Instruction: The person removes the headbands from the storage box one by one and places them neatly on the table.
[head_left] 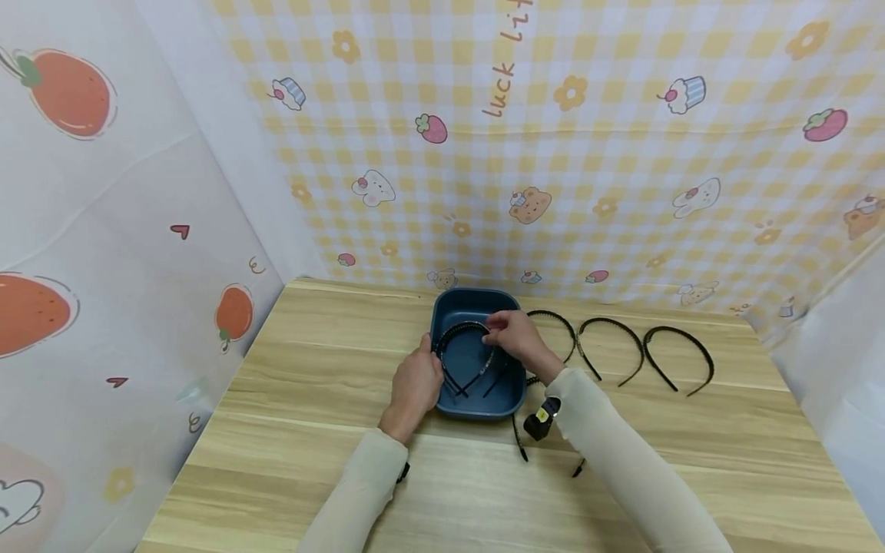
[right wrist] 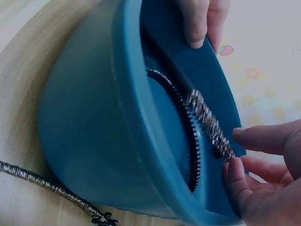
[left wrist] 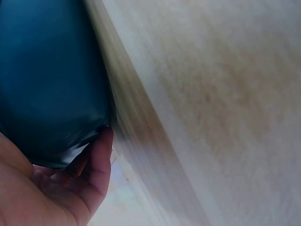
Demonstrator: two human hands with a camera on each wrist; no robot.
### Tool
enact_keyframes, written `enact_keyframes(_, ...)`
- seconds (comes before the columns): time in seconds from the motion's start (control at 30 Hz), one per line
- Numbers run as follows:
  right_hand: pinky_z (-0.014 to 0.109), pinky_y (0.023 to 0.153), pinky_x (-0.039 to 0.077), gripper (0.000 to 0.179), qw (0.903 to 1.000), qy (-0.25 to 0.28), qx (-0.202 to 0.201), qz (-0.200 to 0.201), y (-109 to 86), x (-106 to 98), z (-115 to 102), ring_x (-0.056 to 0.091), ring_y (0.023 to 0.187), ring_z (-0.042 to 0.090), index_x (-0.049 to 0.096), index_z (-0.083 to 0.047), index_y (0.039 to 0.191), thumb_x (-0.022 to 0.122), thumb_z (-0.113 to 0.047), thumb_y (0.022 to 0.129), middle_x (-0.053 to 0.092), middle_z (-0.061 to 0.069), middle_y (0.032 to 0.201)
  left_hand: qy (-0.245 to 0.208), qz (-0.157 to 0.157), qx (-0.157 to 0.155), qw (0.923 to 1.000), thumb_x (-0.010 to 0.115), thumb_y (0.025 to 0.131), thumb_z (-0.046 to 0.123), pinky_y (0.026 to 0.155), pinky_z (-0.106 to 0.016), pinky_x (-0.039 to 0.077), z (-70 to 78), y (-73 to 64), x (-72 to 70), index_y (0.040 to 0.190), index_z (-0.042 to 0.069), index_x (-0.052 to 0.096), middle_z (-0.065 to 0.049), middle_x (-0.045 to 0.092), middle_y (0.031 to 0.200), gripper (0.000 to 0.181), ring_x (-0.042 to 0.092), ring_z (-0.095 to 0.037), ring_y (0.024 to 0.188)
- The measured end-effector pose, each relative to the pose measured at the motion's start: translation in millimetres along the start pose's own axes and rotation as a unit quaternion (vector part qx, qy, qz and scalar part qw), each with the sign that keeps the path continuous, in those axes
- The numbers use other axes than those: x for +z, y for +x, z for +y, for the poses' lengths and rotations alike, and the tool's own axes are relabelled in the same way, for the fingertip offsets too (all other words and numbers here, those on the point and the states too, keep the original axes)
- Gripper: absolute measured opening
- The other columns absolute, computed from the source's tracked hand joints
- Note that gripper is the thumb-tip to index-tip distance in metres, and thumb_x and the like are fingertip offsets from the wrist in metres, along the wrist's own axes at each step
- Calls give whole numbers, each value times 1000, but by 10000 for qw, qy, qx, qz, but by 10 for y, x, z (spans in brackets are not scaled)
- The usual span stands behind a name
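Observation:
A deep blue plastic basin (head_left: 477, 415) stands on the wooden table. My left hand (head_left: 417, 376) grips its left wall, the thumb over the rim and the fingers outside, as the left wrist view shows of the hand (left wrist: 70, 195). Reaching over the right side, my right hand (head_left: 517, 336) pinches a glittery headband (right wrist: 210, 123) between thumb and fingertips. Below it inside the basin lies a black toothed headband (right wrist: 194, 153). In the head view the headbands in the basin overlap, their ends pointing toward me.
Right of the basin, black headbands lie in a row: one (head_left: 553, 313) partly behind my right arm, a second (head_left: 608, 321) and a third (head_left: 681, 330). Headband ends (head_left: 520, 439) show before the basin. A checked cloth (head_left: 484, 192) hangs behind the table.

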State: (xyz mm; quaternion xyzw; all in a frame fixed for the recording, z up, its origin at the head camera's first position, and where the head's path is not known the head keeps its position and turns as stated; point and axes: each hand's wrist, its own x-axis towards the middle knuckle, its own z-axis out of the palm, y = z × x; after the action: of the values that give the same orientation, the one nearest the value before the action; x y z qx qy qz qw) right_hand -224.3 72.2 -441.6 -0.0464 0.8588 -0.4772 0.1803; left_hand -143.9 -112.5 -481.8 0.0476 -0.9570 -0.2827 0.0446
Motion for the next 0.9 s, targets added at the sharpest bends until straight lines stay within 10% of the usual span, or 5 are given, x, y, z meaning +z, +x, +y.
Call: enact_keyframes(0.9, 31, 72, 54, 21, 9902, -1086, -798, -367, -50, -48, 42, 64, 82, 16, 75, -3, 109, 71, -5, 89, 73, 8, 93, -35, -100, -158, 9998, 45, 103, 15, 59, -44, 54, 25, -5, -14, 147, -1, 44, -23, 68, 118, 47, 69, -34, 78)
